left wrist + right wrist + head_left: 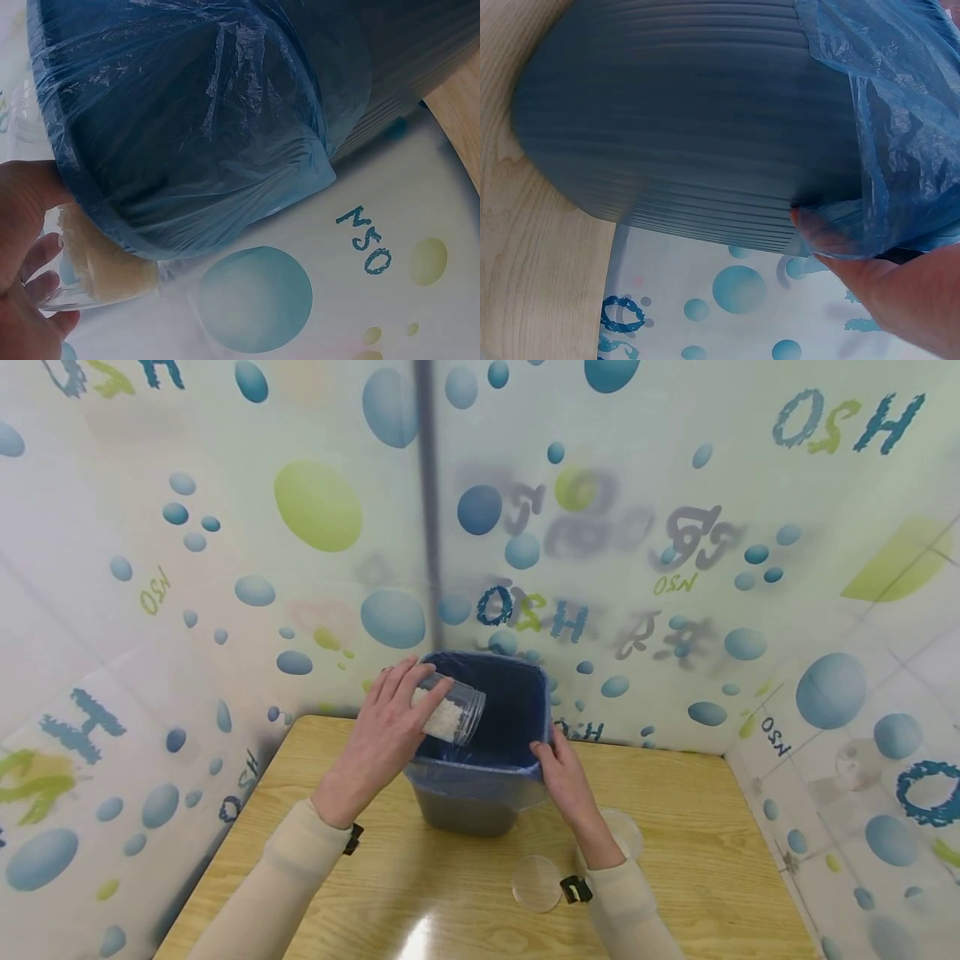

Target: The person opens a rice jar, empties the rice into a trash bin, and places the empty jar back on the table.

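My left hand (386, 714) grips a clear jar (467, 703) holding white grains, tipped on its side with its mouth over the opening of a dark waste bin (468, 814). In the left wrist view, the fingers wrap round the jar (112, 274) behind the bin's rim. A thin blue bin bag (195, 142) lines the bin and folds over its edge. My right hand (564, 772) holds the bin's right rim, thumb and fingers pinching the bag-covered edge. The right wrist view shows this hand (907, 289) at the rim, beside the ribbed bin wall (682, 112).
A clear round lid (536, 883) lies on the wooden table (360, 902), left of the right wrist. Another clear round piece (624, 832) lies partly behind the right forearm. A patterned curtain (315, 593) with blue and green spots surrounds the table's back and sides.
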Demonstrator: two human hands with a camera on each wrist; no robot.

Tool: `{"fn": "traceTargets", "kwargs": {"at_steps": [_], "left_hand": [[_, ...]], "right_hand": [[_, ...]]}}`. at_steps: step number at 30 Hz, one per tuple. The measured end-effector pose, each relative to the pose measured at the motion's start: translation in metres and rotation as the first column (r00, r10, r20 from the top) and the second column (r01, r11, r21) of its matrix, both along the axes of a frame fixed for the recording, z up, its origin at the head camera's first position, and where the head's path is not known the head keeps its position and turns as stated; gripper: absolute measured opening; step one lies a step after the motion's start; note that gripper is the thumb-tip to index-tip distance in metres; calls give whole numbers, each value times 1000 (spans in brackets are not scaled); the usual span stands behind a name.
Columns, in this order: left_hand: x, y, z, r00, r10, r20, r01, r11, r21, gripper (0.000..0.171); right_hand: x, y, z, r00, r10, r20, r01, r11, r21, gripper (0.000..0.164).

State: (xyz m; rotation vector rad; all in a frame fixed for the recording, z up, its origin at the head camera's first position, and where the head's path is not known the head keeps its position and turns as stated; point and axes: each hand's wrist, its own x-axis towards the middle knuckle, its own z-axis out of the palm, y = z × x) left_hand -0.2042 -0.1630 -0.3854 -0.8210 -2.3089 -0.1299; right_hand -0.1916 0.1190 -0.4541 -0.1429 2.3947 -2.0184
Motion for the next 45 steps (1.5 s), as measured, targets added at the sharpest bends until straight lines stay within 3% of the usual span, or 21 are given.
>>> {"fn": "traceTargets", "kwargs": {"at_steps": [22,30,36,45], "left_hand": [[-3,1,0,999,-47,-7,47,999,-6,78],[-2,2,0,998,-59,28,60,998,-13,71],[-1,3,0,997,-56,46,57,998,-19,72],[-4,5,-1,999,-53,7,53,999,1,78]], "right_hand": [[-2,-2,0,999,-28,-25,29,999,33,53],[-1,-2,1,999,-28,-18,29,999,31,53],[0,-1,0,999,-29,-16,29,999,33,53],[0,0,-2,1000,-26,-10,27,999,40,52]]}}
